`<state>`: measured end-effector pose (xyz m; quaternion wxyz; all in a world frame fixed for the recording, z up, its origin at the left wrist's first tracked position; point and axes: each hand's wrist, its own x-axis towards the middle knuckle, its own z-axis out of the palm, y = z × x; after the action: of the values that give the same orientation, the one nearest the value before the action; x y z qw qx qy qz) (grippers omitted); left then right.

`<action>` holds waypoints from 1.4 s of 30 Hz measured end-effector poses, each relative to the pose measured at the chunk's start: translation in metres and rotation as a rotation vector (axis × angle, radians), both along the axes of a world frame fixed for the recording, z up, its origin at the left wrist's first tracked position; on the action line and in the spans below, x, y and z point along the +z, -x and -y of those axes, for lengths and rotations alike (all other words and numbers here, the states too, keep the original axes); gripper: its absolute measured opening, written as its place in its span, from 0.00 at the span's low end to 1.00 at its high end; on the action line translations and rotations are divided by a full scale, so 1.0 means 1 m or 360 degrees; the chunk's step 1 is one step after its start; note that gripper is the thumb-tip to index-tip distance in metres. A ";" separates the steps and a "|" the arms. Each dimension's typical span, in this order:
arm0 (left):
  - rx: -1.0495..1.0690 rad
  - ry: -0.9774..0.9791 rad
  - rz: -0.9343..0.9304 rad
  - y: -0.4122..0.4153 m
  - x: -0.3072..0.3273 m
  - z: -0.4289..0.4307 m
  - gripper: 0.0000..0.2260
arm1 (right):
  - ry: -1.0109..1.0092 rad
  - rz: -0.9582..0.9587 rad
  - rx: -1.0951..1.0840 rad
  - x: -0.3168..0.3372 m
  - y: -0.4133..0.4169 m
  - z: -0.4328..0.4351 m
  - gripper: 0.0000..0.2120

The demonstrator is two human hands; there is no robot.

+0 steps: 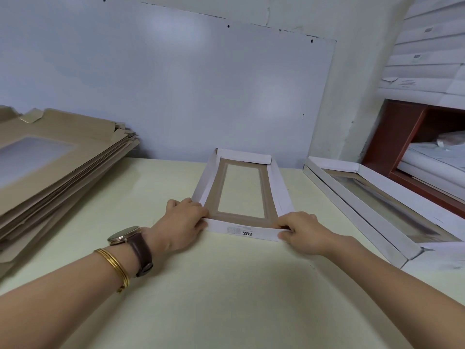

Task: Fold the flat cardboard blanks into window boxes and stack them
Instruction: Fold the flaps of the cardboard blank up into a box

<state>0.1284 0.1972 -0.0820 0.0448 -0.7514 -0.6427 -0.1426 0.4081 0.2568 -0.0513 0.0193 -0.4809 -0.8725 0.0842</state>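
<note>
A half-folded window box (241, 159) lies in the middle of the pale table, white side walls raised around a brown inner frame with a clear window. My left hand (185, 221) pinches the near left corner of its front flap. My right hand (299, 229) pinches the near right corner of the same white flap, which carries a barcode and "SGS" print. At the left edge sits a pile of flat brown blanks (57, 167) with windows. A folded window box (372, 197) lies at the right.
The pale yellow table (226, 285) stretches toward me. A white board leans on the wall (176, 84) behind. At the right stand a red-brown shelf (392, 137) and stacked white boxes (427, 59) above it.
</note>
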 end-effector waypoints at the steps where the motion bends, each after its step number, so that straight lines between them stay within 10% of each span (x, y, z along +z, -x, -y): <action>1: -0.0002 -0.0026 -0.0010 -0.001 0.001 0.000 0.06 | -0.0032 -0.0001 0.0004 0.000 -0.001 -0.001 0.16; 23: -0.0448 0.0160 -0.0015 -0.090 0.009 0.000 0.12 | 0.0127 -0.0262 0.0325 0.007 -0.013 0.004 0.10; 35: -0.0562 0.0114 0.0037 -0.121 0.009 0.005 0.05 | 0.0514 -0.0321 -0.0242 0.037 -0.011 -0.007 0.07; 42: -0.0534 0.0221 0.0245 -0.120 0.007 0.003 0.09 | 0.0065 0.0306 -0.0547 0.017 0.012 -0.013 0.08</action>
<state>0.2483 0.1940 -0.0749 -0.0809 -0.8362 -0.5181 -0.1604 0.3959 0.2693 -0.0347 -0.0597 -0.6288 -0.7736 0.0512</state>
